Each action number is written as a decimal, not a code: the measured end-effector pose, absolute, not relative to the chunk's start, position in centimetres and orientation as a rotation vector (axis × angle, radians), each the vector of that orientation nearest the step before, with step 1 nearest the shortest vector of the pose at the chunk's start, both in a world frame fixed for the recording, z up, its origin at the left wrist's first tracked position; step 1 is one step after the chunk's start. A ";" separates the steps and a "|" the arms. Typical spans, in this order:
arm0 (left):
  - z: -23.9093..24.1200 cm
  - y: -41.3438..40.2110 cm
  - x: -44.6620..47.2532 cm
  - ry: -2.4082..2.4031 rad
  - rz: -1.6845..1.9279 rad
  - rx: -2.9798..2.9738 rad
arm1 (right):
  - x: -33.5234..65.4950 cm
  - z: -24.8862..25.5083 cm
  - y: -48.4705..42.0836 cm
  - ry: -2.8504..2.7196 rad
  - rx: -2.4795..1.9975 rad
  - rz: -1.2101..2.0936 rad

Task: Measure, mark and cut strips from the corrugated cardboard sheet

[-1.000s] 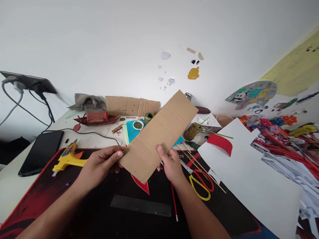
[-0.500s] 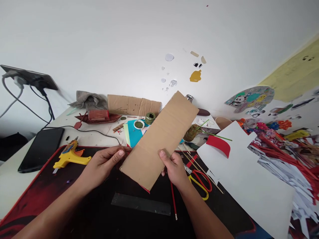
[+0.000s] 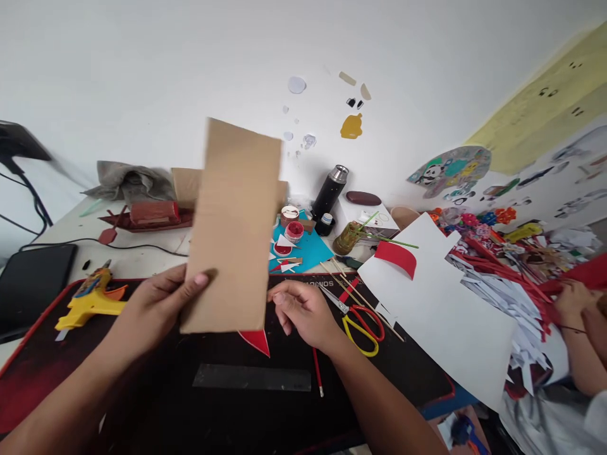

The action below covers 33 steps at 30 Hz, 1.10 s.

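A long brown cardboard piece [image 3: 234,215] stands nearly upright before me, with my left hand [image 3: 165,300] gripping its lower left edge, thumb in front. My right hand [image 3: 301,309] is beside its lower right edge, fingers loosely bent and apart; whether a fingertip touches the edge I cannot tell. Below the cardboard shows the pointed end of a red piece [image 3: 257,342], the rest hidden. A clear ruler [image 3: 251,378] and a red pencil [image 3: 318,374] lie on the black mat [image 3: 156,404]. Scissors [image 3: 360,325] with red and yellow handles rest right of my right hand.
A yellow glue gun [image 3: 92,300] lies left. Behind stand a model boat [image 3: 152,218], paint pots [image 3: 294,231], a black flask [image 3: 329,191] and a jar [image 3: 346,238]. White paper [image 3: 441,297] and paper strips [image 3: 505,319] fill the right, beside another person's arm [image 3: 588,341].
The cardboard has swung from slanted to nearly upright and moved left. My left hand now grips it, and my right hand has let go. The view has shifted right.
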State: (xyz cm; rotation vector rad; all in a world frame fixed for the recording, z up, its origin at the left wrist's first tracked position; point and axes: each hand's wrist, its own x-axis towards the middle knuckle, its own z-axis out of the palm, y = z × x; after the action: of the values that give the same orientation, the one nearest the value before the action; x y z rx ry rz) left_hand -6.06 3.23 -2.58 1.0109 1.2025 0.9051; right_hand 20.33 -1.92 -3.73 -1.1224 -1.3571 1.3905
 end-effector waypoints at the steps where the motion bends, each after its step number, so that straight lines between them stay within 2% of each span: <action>1: -2.6 3.5 -6.0 1.245 1.006 0.932 | 20.7 -3.6 -2.1 -1.358 -1.136 1.363; 6: -2.5 4.0 -5.8 1.281 1.156 0.807 | 22.7 -4.3 -3.3 -1.318 -1.280 1.257; 13: -2.6 3.4 -5.6 1.192 1.038 0.944 | 23.5 -5.1 -4.4 -1.242 -1.347 1.267; 27: -3.2 2.8 -4.9 1.144 0.779 1.072 | 20.6 -5.3 -3.2 -1.164 -1.136 1.373; 33: -3.4 2.5 -4.5 1.038 0.644 1.186 | 20.0 -5.4 -2.9 -1.121 -1.232 1.411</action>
State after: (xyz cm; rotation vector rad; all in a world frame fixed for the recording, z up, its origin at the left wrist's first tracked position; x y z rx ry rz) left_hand -4.54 2.53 -3.40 1.1859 1.0378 0.6440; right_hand 20.03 -2.91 -5.44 -1.2317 -1.1208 1.4109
